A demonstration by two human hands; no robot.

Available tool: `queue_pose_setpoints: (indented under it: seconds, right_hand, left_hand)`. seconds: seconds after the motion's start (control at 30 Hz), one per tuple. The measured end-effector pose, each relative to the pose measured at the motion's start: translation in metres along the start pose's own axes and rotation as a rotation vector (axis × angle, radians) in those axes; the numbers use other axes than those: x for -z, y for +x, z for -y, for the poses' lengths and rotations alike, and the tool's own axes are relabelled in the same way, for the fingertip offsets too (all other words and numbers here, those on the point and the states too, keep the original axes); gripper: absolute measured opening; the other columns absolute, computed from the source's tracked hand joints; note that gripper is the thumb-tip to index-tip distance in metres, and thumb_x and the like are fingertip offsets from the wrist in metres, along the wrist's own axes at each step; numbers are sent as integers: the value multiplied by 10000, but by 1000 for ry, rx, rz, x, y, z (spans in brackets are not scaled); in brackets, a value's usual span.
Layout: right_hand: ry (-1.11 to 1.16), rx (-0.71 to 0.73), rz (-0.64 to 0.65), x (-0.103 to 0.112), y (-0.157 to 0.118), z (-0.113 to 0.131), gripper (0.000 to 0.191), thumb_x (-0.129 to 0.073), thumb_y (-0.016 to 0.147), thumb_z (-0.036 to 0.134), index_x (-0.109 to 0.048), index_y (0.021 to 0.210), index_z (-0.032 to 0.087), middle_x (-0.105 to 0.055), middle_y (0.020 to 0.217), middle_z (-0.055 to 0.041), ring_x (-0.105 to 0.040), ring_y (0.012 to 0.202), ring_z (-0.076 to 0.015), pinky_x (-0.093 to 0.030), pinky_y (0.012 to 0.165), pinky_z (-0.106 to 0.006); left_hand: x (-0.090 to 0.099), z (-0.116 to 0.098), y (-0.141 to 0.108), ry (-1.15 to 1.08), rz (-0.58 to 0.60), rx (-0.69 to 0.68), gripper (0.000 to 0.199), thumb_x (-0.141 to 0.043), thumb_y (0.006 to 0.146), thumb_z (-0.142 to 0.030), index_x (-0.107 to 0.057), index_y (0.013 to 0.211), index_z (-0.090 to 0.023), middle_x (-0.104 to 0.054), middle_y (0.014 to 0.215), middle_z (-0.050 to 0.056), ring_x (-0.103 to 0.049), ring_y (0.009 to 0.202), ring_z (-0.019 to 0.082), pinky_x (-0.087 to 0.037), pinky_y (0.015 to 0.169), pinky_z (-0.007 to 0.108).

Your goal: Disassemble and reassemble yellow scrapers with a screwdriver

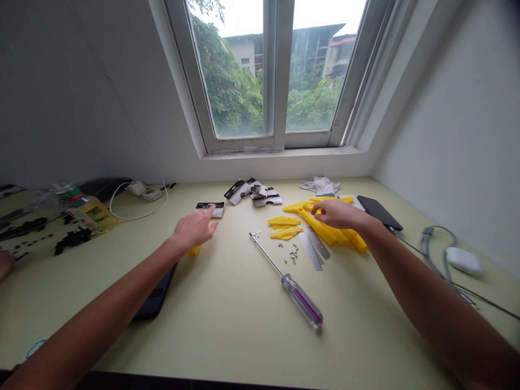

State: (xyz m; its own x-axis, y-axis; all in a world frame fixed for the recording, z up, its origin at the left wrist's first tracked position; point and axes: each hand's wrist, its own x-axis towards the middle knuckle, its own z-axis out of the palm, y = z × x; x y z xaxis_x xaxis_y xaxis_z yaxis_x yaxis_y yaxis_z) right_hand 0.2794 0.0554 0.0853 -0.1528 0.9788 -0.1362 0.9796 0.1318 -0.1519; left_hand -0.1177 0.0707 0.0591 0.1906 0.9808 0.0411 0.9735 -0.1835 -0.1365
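My left hand (195, 228) reaches over the table with fingers stretched out, the fingertips on a black-and-white card (218, 210). Below its palm shows the end of a yellow piece (195, 252), mostly covered. Over a pile of long yellow plastic parts (319, 227), my right hand (340, 213) is bent down, its thumb and fingers pinched at one of the yellow pieces. Two flat yellow parts (285, 233) lie left of the pile, beside flat metal blades (312, 250). Small screws (293, 253), nuts (255, 234) and a clear-handled screwdriver (303, 300) lie between my hands.
Black-and-white packets (260, 194) and white gloves (320, 185) lie at the back. A dark phone (156, 295) is under my left forearm. At right are a black device (378, 211), cables and a white case (464, 260). Another person's hand (5, 262), a bottle (91, 211) and black parts are left.
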Motion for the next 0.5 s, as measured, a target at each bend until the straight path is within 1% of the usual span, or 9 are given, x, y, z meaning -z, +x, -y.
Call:
queue_pose_setpoints:
  seconds: [0.03,0.07,0.13,0.2,0.27,0.33,0.37,0.43,0.5]
  right_hand:
    - [-9,-33,-11,1,1,-5,340,-496,845,265,-723,1087,193,-705,1147,-98,-648,1007,-255,-468,828,-323]
    - [-18,-63,-23,2,2,-9,337,-498,845,281,-723,1077,186,-707,1141,-104,-650,994,-258,-468,810,-323]
    - [-34,-111,-39,3,4,-14,335,-506,846,335,-723,1048,181,-712,1117,-113,-656,961,-264,-469,765,-323]
    - [-42,-124,-37,1,4,-16,336,-518,841,384,-724,1015,184,-721,1084,-107,-663,932,-259,-469,734,-316]
    - [-41,-107,-26,-3,5,-15,333,-530,833,406,-724,999,191,-727,1067,-94,-667,926,-247,-469,736,-306]
    - [-37,-81,-19,-7,5,-12,334,-537,828,410,-721,1002,192,-728,1063,-88,-667,930,-242,-468,742,-301]
    - [-34,-71,-18,-9,6,-11,339,-536,828,414,-719,1006,192,-726,1063,-89,-665,932,-243,-467,741,-302]
    - [-27,-52,-15,-10,6,-8,347,-526,833,431,-714,1008,198,-721,1069,-90,-660,941,-249,-463,737,-307]
    - [-16,-34,-10,-10,6,-6,354,-515,839,449,-710,1005,204,-715,1077,-89,-655,951,-253,-461,734,-309]
  left_hand:
    - [4,-15,-15,-34,-64,-88,586,-315,960,-457,-337,1491,-211,-618,1236,152,-636,1026,302,-513,787,385]
    - [8,-32,-32,-80,-93,-196,565,-309,971,-440,-332,1492,-222,-605,1251,137,-648,976,267,-518,756,356]
    - [15,-70,-67,-167,-72,-480,522,-327,978,-389,-319,1489,-282,-548,1349,99,-663,871,202,-521,708,318]
    - [18,-106,-95,-193,-70,-734,536,-381,952,-329,-302,1482,-309,-449,1467,78,-665,911,205,-521,663,305]
    - [16,-133,-113,-202,-71,-899,607,-451,903,-296,-276,1484,-286,-416,1489,92,-665,871,196,-499,579,287]
    - [10,-147,-119,-205,-55,-962,640,-508,859,-290,-295,1461,-243,-523,1358,104,-656,802,185,-458,504,271]
    - [6,-149,-119,-204,-50,-974,604,-522,850,-281,-342,1424,-228,-567,1272,97,-648,776,179,-437,480,262]
    - [-2,-147,-116,-203,-62,-986,436,-510,870,-247,-450,1302,-221,-601,1137,75,-637,753,164,-405,459,245]
    - [-9,-138,-113,-206,-92,-994,276,-457,918,-211,-511,1188,-230,-602,1088,60,-628,745,148,-388,454,236]
